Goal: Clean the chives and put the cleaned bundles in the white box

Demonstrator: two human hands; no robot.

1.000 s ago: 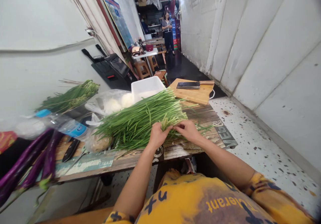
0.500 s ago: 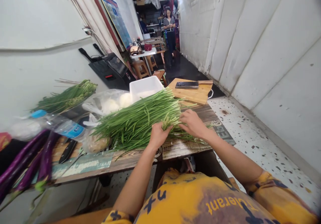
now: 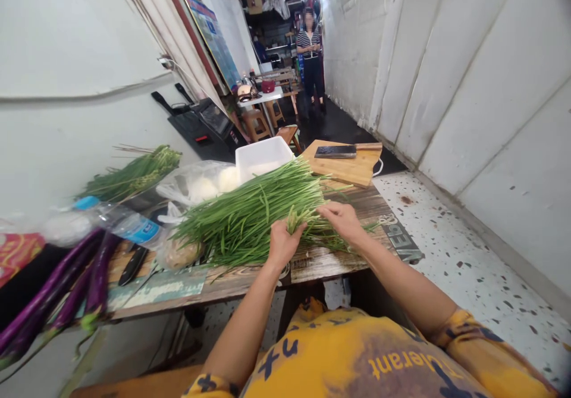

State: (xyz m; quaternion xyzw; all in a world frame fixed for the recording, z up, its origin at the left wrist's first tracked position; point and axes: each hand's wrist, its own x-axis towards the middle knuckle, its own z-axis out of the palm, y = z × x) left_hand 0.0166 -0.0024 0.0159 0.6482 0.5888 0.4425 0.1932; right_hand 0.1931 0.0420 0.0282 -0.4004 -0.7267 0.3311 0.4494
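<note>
Greens [image 3: 250,207] heaped just beyond left hand [image 3: 282,242], bunch [image 3: 298,219] gripped in it, right hand [image 3: 341,218] beside pale ends [image 3: 316,191], grip unclear.

Gripped green stems [image 3: 295,216] are partly hidden by the left hand [image 3: 284,242], eggplants [image 3: 51,288] at eight o'clock are cut off by the left edge, and a person's head [image 3: 309,20] at twelve is blurred.

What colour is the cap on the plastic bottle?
The cap is bright blue, best seen in the head view.
</note>
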